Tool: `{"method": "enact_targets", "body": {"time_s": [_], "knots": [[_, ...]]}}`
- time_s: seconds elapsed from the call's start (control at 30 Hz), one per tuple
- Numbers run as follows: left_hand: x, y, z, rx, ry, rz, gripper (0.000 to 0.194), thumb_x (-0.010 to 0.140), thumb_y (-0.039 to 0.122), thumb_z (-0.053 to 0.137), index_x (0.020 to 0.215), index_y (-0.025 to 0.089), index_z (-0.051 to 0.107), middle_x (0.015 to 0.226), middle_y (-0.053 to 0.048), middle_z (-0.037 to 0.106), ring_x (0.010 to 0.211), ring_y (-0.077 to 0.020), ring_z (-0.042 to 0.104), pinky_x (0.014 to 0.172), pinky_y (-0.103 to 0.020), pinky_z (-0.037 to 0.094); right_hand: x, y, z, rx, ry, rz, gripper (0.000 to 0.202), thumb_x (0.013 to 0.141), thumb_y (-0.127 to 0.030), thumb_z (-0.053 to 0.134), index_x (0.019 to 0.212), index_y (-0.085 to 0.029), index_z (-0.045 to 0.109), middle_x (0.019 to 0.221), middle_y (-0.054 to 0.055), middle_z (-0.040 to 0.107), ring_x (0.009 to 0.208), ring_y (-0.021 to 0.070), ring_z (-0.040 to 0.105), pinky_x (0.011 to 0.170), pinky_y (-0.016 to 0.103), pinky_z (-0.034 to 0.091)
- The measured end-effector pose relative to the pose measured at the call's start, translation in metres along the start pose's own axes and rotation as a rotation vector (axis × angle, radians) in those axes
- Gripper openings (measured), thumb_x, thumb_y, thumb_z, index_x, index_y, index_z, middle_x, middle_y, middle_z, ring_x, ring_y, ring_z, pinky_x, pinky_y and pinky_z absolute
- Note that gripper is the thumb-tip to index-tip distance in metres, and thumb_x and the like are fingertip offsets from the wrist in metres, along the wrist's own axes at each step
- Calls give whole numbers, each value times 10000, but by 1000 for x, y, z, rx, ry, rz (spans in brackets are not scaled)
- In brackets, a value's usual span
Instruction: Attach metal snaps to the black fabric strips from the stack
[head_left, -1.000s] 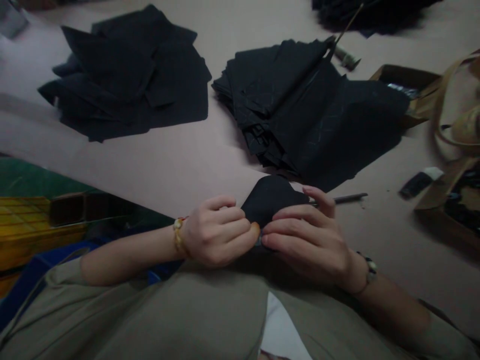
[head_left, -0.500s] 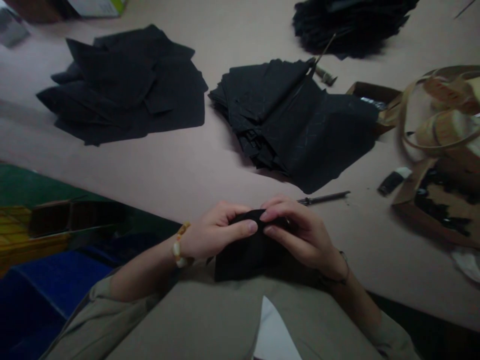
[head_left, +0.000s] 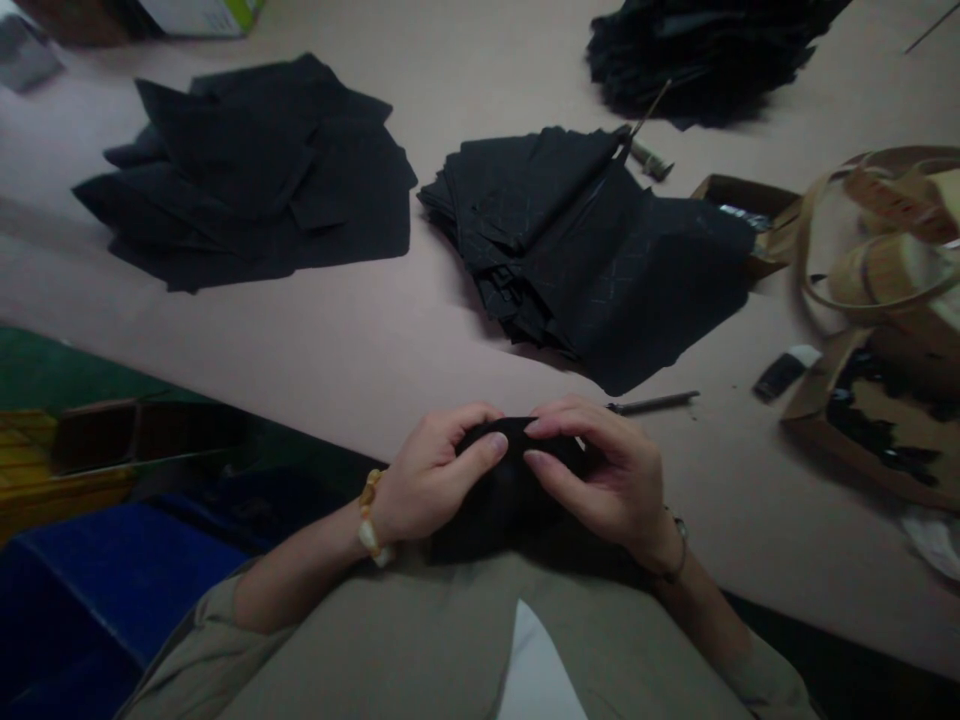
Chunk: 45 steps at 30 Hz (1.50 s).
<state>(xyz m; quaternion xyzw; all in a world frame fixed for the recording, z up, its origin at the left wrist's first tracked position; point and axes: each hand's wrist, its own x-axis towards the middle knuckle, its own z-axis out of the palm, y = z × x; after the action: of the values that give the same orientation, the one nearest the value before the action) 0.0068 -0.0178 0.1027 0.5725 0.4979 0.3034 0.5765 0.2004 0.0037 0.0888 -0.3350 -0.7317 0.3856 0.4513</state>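
Close to my body, at the table's near edge, a piece of black fabric [head_left: 487,510] is held between both hands. My left hand [head_left: 442,470], with a beaded bracelet at the wrist, grips its left side, thumb on top. My right hand [head_left: 600,470] pinches the upper right part between thumb and fingers. Whatever lies under the fingertips is hidden. Just beyond my right hand, a thin dark tool like a pen [head_left: 656,402] lies on the table [head_left: 322,340].
Stacks of black fabric pieces lie at the left [head_left: 255,180], in the middle [head_left: 585,240] and at the back [head_left: 705,60]. On the right stand a cardboard box of small black parts [head_left: 814,410] and rolls of tan strap [head_left: 874,270]. A blue bin [head_left: 82,580] is below, left.
My left thumb has drawn back slightly, and the fingers of my right hand have spread a little wider on the fabric. The view has shifted slightly.
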Motion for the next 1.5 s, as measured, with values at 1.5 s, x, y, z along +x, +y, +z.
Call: {"method": "enact_targets", "body": {"time_s": [1.5], "knots": [[-8,8,2,493,97,523,159,898,92,515,989,120,643,871,-60,674,793,-143,587,727,-269,464,8,-16,-17,16,-168,331,144,781,-202,773,875,-216,665,805,-36,687,736,105,637,667,216,487]]}}
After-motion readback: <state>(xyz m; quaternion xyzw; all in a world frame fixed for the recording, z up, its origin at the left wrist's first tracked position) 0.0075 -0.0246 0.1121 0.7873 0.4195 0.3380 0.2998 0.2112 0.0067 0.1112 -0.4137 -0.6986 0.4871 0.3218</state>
